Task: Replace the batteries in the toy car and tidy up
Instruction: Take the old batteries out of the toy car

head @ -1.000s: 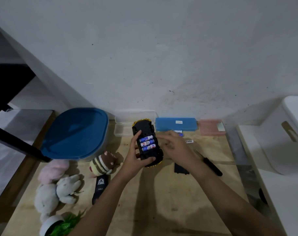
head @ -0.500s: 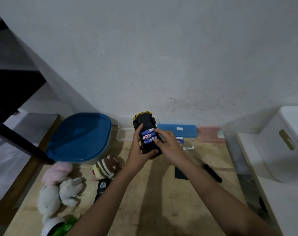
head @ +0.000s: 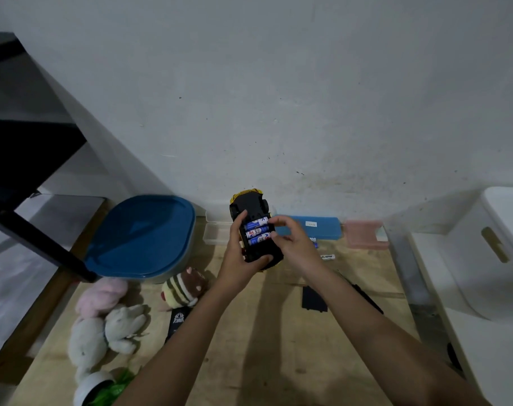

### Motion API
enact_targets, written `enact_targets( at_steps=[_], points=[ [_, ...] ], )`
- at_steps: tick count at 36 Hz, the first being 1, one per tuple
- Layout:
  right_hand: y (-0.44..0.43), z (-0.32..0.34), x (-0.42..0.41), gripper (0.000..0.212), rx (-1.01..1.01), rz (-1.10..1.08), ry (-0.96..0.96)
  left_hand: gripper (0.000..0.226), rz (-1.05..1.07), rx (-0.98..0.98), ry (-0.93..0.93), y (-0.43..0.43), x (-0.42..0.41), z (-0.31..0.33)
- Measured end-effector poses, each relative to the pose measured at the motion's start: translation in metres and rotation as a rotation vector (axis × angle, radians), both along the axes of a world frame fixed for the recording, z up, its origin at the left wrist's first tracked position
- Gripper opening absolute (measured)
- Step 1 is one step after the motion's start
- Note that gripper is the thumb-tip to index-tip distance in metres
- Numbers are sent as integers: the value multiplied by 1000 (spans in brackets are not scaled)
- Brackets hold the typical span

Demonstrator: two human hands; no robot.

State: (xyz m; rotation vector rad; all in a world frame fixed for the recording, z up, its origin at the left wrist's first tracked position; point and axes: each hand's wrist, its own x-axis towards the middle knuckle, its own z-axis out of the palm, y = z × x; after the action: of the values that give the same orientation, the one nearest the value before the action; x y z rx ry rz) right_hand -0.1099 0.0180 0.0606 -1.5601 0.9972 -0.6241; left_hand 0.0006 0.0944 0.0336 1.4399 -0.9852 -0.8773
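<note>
Left hand grips the upturned toy car above the table, as before. Right hand, at three o'clock of the car, now curls its fingertips onto the three batteries, having closed in since a second ago.

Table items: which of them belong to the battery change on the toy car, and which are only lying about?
Belong to the job:
toy car, held upside down in the left hand
three batteries in it, right hand at them
loose batteries
black cover
screwdriver

Lying about:
soft toys
blue-lidded tub
blue box
pink box
</note>
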Motion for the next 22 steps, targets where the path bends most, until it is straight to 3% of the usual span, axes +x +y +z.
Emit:
enact_targets(
  at_steps=[6,11,19,22],
  points=[
    [4,2,4,19,-320,-107,103,94,-10,0,12,-1,1,3],
    [3,10,7,10,-442,-172,15,94,-31,-9,-10,-1,2,4],
    [-4,23,13,19,-439,-26,33,94,-22,-49,29,-1,2,7],
    [-4,28,9,14,-404,-80,-66,95,-13,-35,46,0,6,9]
  ],
)
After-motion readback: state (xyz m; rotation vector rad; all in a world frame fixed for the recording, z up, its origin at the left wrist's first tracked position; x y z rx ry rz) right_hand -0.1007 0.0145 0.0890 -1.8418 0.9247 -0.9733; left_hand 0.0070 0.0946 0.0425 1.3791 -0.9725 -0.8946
